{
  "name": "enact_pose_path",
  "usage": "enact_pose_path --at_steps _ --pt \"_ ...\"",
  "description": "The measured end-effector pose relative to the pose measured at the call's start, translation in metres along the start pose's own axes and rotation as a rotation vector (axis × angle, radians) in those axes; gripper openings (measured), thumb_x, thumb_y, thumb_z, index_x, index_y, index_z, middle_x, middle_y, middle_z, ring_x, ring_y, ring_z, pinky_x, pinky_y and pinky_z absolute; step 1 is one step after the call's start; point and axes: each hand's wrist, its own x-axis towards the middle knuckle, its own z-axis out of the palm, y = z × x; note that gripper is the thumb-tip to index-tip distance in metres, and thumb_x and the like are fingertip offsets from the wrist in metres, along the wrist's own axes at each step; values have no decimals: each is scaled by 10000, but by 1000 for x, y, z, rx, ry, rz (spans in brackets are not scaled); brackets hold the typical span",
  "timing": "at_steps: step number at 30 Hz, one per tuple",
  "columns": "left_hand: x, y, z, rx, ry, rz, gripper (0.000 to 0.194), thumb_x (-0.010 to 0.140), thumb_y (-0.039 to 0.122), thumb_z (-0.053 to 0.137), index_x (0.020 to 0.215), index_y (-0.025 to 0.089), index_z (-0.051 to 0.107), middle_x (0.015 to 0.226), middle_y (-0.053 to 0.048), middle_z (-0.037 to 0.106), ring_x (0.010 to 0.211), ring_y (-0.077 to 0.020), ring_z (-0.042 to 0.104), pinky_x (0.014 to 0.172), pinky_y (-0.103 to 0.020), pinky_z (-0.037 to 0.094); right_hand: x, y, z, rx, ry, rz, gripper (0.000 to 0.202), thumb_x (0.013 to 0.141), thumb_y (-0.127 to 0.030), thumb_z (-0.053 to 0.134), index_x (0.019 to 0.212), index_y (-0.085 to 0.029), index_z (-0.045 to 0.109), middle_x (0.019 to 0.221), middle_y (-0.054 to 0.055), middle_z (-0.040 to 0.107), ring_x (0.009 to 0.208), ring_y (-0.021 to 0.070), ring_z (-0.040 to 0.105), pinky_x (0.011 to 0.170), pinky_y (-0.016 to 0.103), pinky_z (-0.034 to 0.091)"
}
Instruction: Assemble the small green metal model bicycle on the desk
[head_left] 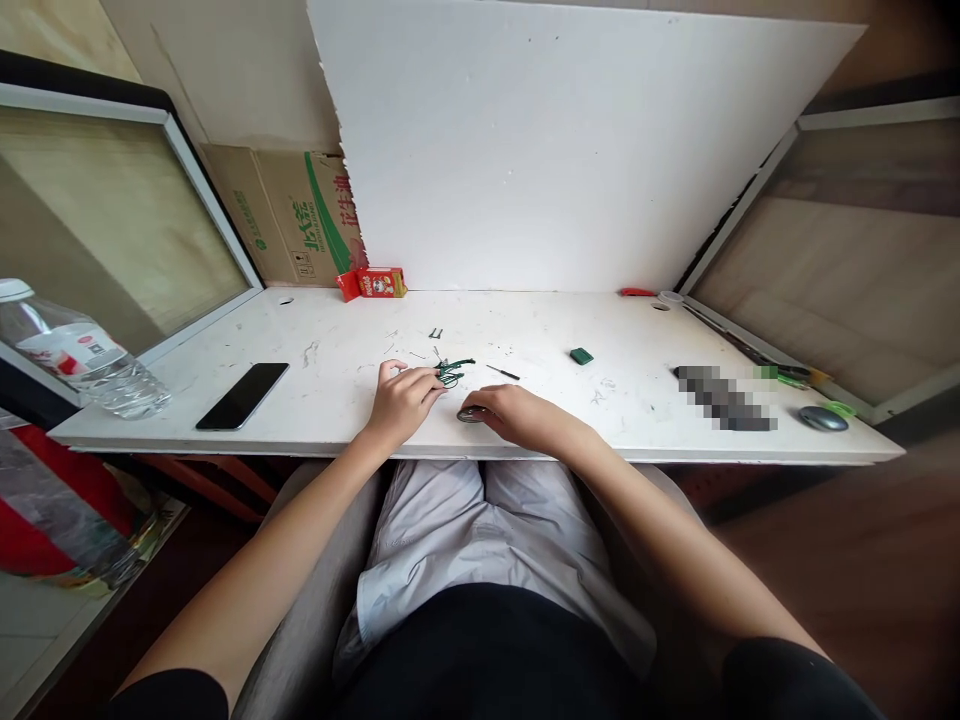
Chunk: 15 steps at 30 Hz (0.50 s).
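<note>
My left hand point(407, 395) is bent over the tabletop, its thumb and fingers closed at the edge of a tangle of thin dark-green cord or wire point(451, 376). The tangle rests on the table, with one thicker green end pointing right. My right hand point(512, 412) lies low near the front edge, fingers closed on a small dark round object point(470, 414) with a shiny rim. Most of that object shows; its far side is under the fingers. A small screwdriver point(504, 372) with a black handle lies just beyond my right hand.
Small screws point(435, 333) lie farther back. A green block-like piece point(581, 356) sits to the right, a black phone point(244, 396) to the left. A water bottle point(90, 355) leans at the left edge. A red box point(381, 283) stands behind; a grey mouse point(823, 418) is far right.
</note>
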Motion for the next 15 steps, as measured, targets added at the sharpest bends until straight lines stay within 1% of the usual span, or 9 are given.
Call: enact_pose_path --at_steps 2,5,6,8,9,10,12,14,15 --pt "-1 -2 0 5 11 21 109 1007 225 673 919 250 733 1048 -33 835 954 -222 779 1011 -482 392 2 11 -3 106 75 51 255 1001 -90 569 1171 -222 704 1032 64 785 907 196 721 816 308 525" --pt "-2 -3 1 14 29 39 99 1004 252 679 923 266 734 1068 -34 835 950 -236 778 1008 -495 391 2 29 -2 293 156 154 380 1006 -129 565 1367 -245 590 864 -8 738 705 153 678 724 290 526" --pt "-2 -4 2 16 29 41 97 1002 257 680 921 271 732 1070 -36 835 946 -241 776 999 -498 395 2 35 -2 362 156 169 349 1021 -148 539 1354 -242 590 836 -22 716 645 134 659 690 279 525" --pt "-2 -4 2 21 31 55 97 999 253 681 916 275 727 1046 -35 837 932 -244 776 981 -497 402 2 46 0 461 166 184 238 1047 -194 484 1210 -212 656 830 -16 691 583 107 629 633 259 520" --pt "-2 -3 2 25 36 66 96 997 247 683 915 274 724 1036 -35 838 930 -243 778 974 -495 404 2 51 0 496 177 188 227 1051 -216 473 1135 -196 684 857 0 696 584 100 625 618 254 523" --pt "-1 -3 2 29 40 76 93 996 242 686 915 273 723 1029 -35 839 928 -241 780 970 -492 404 2 55 0 530 190 184 228 1048 -239 486 1100 -186 702 906 22 710 614 103 636 621 255 537" --pt "-1 -2 1 39 43 87 88 992 234 692 918 270 722 1025 -35 839 927 -238 782 971 -491 400 2 60 0 585 191 142 215 1004 -268 588 1150 -182 722 1068 66 742 757 127 686 701 275 590" --pt "0 0 0 43 38 83 85 989 232 696 918 271 725 1027 -35 839 926 -238 782 976 -493 399 2 63 1 633 161 69 363 920 -250 709 1279 -198 702 1230 91 738 945 162 716 840 311 621" --pt "1 1 0 43 36 80 83 989 236 698 918 271 725 1029 -35 839 928 -238 781 977 -493 399 2 64 1 643 152 39 430 887 -224 737 1315 -205 694 1268 95 735 1010 173 716 899 327 618"
